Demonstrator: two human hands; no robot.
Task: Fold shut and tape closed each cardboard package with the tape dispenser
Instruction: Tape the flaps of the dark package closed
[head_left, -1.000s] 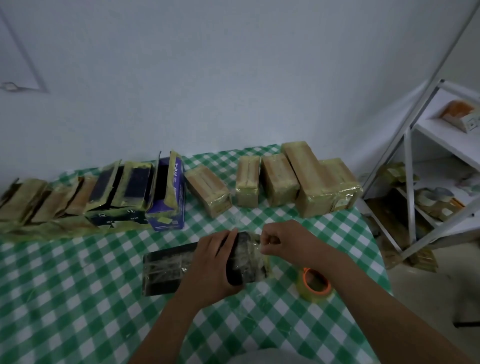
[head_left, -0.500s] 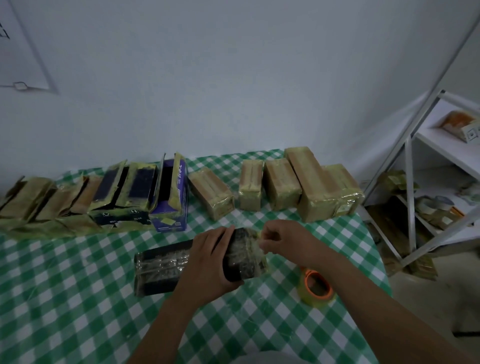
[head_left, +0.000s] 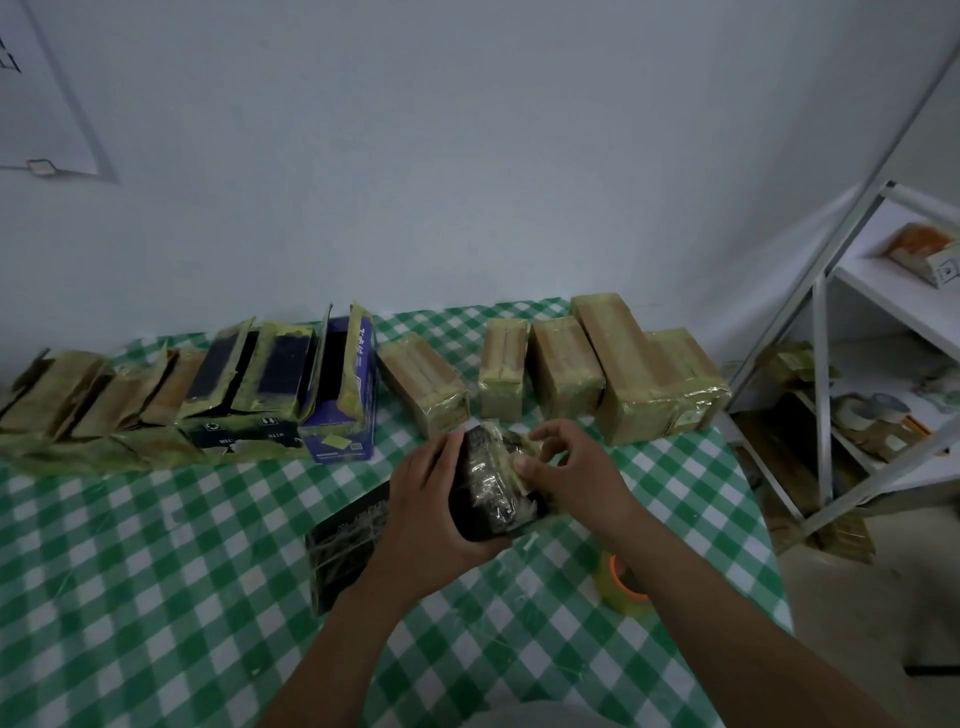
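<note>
A long black cardboard package (head_left: 485, 493), glossy under crinkled clear tape, is sitting between the fingers. The left hand (head_left: 431, 512) is gripping its middle, and the right hand (head_left: 574, 475) is seemingly pinching its taped end. Right of the fingers, an orange-cored tape roll (head_left: 621, 590) is resting on the green-checked table (head_left: 156, 571). Beyond them, taped brown boxes (head_left: 566, 364) are lining a pale wall (head_left: 467, 156).

Hands: two, left hand (head_left: 426, 514) and right hand (head_left: 566, 467). Black package (head_left: 488, 493): one. Tape roll (head_left: 621, 584) with orange core: one. Taped-shut tan packages (head_left: 566, 364), back row right: five. Open boxes, back row: one purple box (head_left: 343, 415); dark boxes (head_left: 223, 374) look like two. Open tan boxes (head_left: 57, 389) at far left overlap, count unclear. Table (head_left: 156, 571): one. Shelf rack (head_left: 821, 364): one.
</note>
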